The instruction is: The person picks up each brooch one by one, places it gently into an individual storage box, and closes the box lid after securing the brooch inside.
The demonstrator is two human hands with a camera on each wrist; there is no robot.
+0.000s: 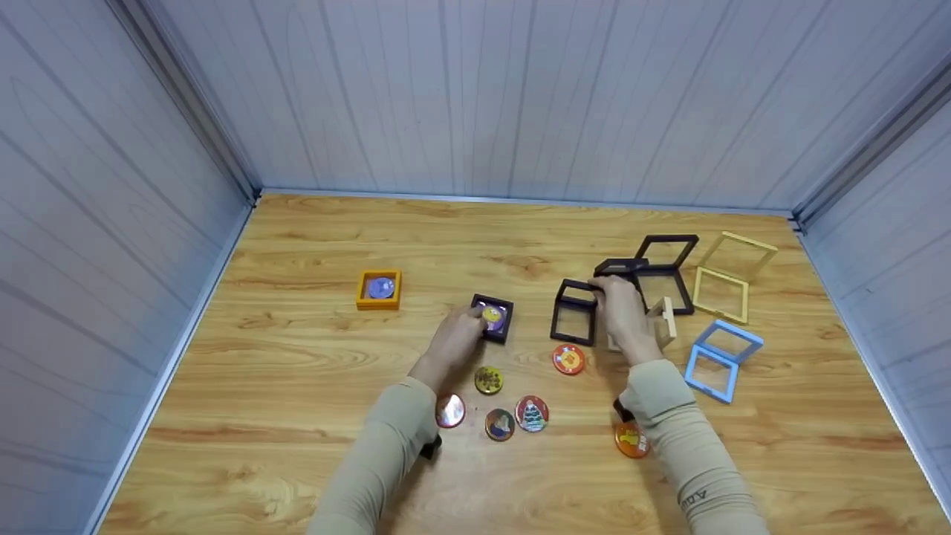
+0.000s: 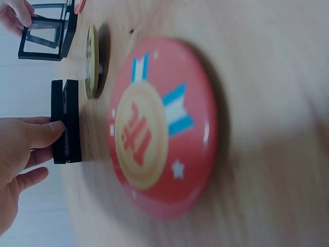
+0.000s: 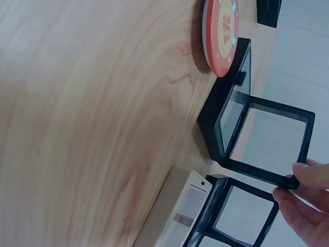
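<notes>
My left hand (image 1: 455, 338) pinches a small black display frame (image 1: 508, 324) with a purple-and-yellow badge inside. In the left wrist view, the thumb lies on the side of this frame (image 2: 73, 121) and the other fingers are partly behind it. Farther right, my right hand (image 1: 622, 312) holds the raised lid of an open black frame (image 1: 555, 325). The right wrist view shows thumb and fingertips pinching a corner of that clear-windowed lid (image 3: 272, 176). An orange-red round badge (image 1: 568, 359) lies just in front of the open frame.
Several loose badges, including a Christmas-tree one (image 1: 532, 413) and a yellow one (image 1: 488, 380), lie nearer me. An orange frame (image 1: 378, 304) with a badge stands left. More open frames stand right: beige (image 1: 669, 323), blue (image 1: 712, 389), yellow (image 1: 721, 316). Panels (image 1: 475, 96) wall the table.
</notes>
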